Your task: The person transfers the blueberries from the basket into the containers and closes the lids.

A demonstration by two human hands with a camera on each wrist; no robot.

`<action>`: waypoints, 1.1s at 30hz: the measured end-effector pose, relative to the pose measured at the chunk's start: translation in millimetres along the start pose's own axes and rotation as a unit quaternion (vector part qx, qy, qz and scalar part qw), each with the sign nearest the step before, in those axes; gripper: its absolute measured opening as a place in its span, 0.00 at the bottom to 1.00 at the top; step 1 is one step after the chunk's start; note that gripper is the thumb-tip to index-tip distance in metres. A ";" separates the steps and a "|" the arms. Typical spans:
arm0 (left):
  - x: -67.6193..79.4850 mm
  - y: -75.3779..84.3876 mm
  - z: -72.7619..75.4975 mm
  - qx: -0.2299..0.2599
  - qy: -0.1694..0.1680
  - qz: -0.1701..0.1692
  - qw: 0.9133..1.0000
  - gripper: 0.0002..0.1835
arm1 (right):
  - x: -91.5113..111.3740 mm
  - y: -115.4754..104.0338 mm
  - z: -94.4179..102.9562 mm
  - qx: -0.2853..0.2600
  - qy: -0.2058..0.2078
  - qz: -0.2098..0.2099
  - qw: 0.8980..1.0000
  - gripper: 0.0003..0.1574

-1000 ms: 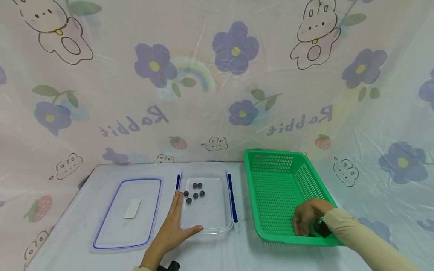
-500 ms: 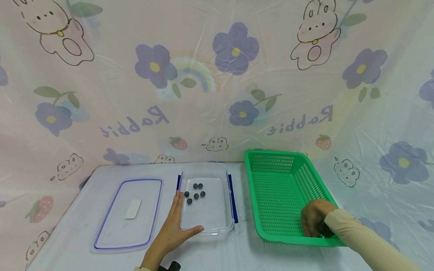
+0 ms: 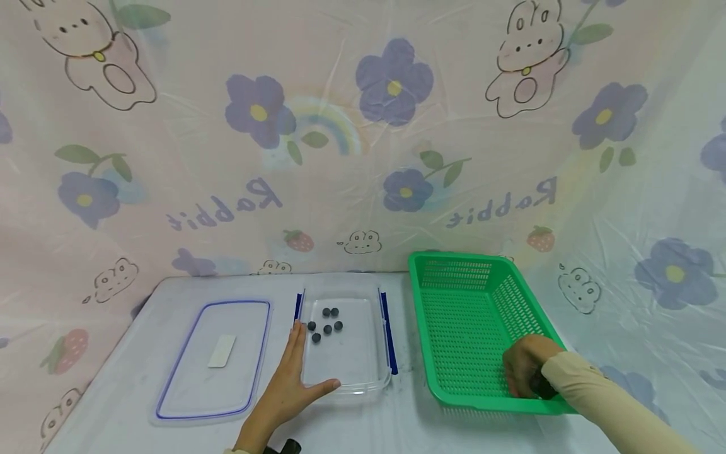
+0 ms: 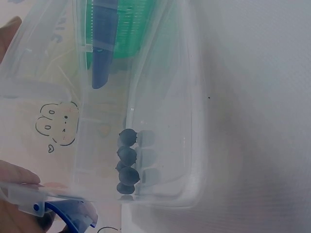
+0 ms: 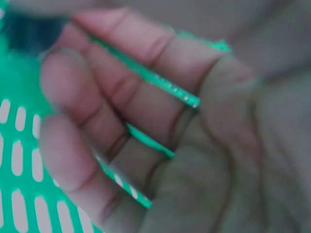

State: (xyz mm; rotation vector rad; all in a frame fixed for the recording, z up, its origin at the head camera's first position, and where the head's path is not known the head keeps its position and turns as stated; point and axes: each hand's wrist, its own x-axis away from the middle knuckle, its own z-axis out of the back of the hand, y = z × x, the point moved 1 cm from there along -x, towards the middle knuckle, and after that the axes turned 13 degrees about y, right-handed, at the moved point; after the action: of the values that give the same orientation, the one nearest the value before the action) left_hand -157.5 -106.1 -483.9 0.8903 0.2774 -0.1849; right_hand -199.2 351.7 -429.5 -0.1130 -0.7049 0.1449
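Observation:
My left hand (image 3: 289, 381) rests with straight fingers and spread thumb around the near left corner of a clear plastic container (image 3: 346, 389) with blue side clips. Several blueberries (image 3: 327, 329) sit loose on the container's floor; in the left wrist view the blueberries (image 4: 128, 156) show through its wall. My right hand (image 3: 527, 362) reaches into the near right corner of a green slotted basket (image 3: 423, 334), fingers curled downward. In the right wrist view a blurred dark blueberry (image 5: 34, 35) lies between thumb and index fingertip, the other fingers bent beside it.
A clear lid with a blue seal (image 3: 193, 392) lies flat to the left of the container, with a white rectangle (image 3: 222, 351) on it. Behind the white table (image 3: 125, 378) hangs a printed curtain (image 3: 340, 176).
My right hand has shifted slightly right inside the basket and its fingers have drawn closer together. The left hand and the container have stayed in place.

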 end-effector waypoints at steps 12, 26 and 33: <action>0.0 -1.4 -0.4 0.004 0.000 0.002 1.000 0.66 | -22.5 2.9 -1.4 -0.313 0.015 0.096 0.945 0.11; 0.4 0.8 0.9 0.004 -0.003 0.009 1.000 0.66 | -39.4 3.3 -2.5 -0.388 0.060 0.191 0.900 0.19; 0.3 0.4 1.0 0.000 -0.007 0.012 1.000 0.66 | -40.1 2.1 1.1 -0.380 0.114 0.246 0.884 0.17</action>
State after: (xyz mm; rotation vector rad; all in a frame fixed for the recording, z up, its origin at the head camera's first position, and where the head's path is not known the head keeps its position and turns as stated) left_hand -156.9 -106.7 -483.1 0.8916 0.2530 -0.1685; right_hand -230.3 346.9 -454.5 -1.0545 -0.4490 0.3287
